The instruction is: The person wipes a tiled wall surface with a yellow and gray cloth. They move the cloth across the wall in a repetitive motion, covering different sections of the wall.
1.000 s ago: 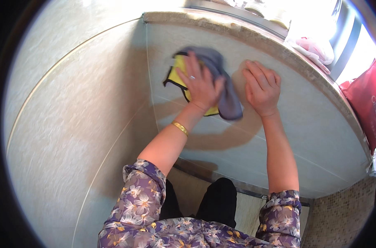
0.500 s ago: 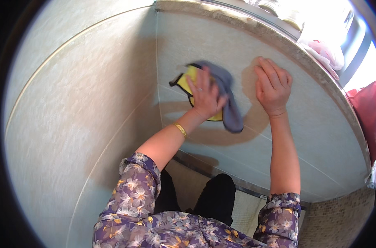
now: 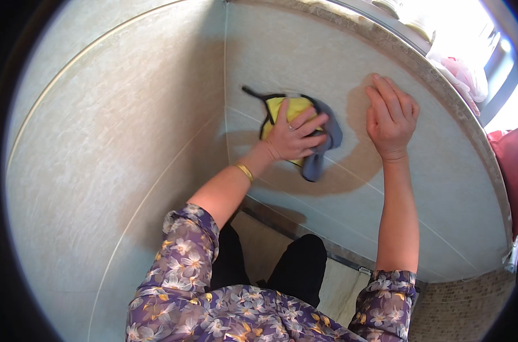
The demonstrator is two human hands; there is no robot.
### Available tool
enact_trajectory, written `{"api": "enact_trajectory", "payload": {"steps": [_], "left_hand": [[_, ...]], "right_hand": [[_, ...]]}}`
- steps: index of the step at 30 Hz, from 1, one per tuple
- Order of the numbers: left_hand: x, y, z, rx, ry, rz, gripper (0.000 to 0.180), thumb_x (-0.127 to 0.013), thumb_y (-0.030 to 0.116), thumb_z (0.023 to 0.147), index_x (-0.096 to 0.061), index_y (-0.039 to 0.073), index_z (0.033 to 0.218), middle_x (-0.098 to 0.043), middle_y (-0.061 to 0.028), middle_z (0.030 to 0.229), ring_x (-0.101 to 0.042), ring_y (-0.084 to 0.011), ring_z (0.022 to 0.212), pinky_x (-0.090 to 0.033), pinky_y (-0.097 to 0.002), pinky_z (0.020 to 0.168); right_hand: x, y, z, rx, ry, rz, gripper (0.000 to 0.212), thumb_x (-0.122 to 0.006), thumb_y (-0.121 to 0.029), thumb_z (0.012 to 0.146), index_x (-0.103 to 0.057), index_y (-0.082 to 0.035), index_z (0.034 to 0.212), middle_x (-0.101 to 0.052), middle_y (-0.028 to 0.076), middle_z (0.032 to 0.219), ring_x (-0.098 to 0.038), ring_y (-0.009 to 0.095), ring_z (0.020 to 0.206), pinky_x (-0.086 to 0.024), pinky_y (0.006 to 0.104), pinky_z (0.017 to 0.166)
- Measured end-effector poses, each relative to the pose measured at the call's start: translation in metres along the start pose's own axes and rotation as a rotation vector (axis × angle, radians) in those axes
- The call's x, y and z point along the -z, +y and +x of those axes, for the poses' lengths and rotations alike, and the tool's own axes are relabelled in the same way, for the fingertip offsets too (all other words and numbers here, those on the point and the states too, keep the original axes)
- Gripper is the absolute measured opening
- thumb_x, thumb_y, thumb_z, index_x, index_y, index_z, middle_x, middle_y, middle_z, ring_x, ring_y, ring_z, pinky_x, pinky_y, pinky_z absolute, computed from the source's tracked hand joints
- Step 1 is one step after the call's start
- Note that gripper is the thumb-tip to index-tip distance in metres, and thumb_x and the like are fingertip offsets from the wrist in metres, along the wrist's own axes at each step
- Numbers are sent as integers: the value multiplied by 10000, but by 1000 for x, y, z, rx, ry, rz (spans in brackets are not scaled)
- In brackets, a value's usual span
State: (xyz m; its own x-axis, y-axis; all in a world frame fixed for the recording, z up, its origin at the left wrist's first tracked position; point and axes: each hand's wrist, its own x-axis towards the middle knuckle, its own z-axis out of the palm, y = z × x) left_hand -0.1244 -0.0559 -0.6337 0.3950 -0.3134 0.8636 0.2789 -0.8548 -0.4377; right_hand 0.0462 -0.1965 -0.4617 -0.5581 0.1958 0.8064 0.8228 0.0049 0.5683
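My left hand (image 3: 296,134) presses a microfibre cloth (image 3: 276,108), yellow on one side and grey on the other with dark edging, against the pale tiled wall (image 3: 293,51). Its fingers are spread and slightly bent over the cloth, which bunches up under them. A ring and a gold bracelet (image 3: 246,172) show on that side. To the right, my right hand (image 3: 391,122) is at the same wall, its fingers together and bent in. I see no object in it, though its palm side is hidden.
Another tiled wall (image 3: 116,114) meets this one at a corner on the left. A stone ledge (image 3: 384,43) runs along the top, with a pink and white plastic bag (image 3: 461,77) on it. At right hangs a red bag (image 3: 512,171). Mosaic tile (image 3: 464,308) shows below.
My left hand has moved slightly right and down with the cloth, and its fingers now point more to the right. The view has shifted a little; my right hand keeps its pose at the wall.
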Motion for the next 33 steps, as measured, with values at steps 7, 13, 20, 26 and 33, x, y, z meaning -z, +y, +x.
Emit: {"api": "enact_trajectory", "payload": {"steps": [7,13,20,26,33], "left_hand": [[10,-49,-41,844,255,206,548,-661,465,836,-570,47,1180,-246,-208,1586,-215,-420,1461,-112,-714,1097],[17,-73,78,1030,344,205,610,-601,478,894,-554,-63,1171,-176,-280,1587,-160,-471,1459,-95,-727,1087],[8,-13,6,81,-154,58,448,-696,476,758,-612,160,1064,-344,-143,1554,-383,-369,1393,-168,-733,1075],[24,-64,-13,258,-47,125,421,-707,462,743,-602,203,1057,-380,-104,1538,-392,-342,1393,-151,-745,1072],[-9,2,1,345,56,5,473,-719,409,763,-584,100,1094,-365,-211,1528,-310,-409,1424,-114,-754,1076]], "right_hand": [[-5,-3,7,6,34,24,199,-658,-58,776,-696,-115,963,-675,-24,1181,-621,142,1079,-398,313,874],[3,-2,8,-8,7,26,192,-650,-52,778,-695,-105,957,-674,-17,1185,-622,147,1083,-400,315,878],[-2,-2,7,-10,18,66,194,-643,-45,778,-692,-100,957,-676,-6,1182,-623,155,1093,-406,321,895],[1,1,-2,16,20,31,189,-650,-53,773,-688,-114,947,-674,-21,1184,-628,149,1076,-404,314,889],[-6,1,9,-11,18,11,226,-648,-44,758,-692,-140,957,-671,-42,1188,-625,135,1071,-402,307,870]]}}
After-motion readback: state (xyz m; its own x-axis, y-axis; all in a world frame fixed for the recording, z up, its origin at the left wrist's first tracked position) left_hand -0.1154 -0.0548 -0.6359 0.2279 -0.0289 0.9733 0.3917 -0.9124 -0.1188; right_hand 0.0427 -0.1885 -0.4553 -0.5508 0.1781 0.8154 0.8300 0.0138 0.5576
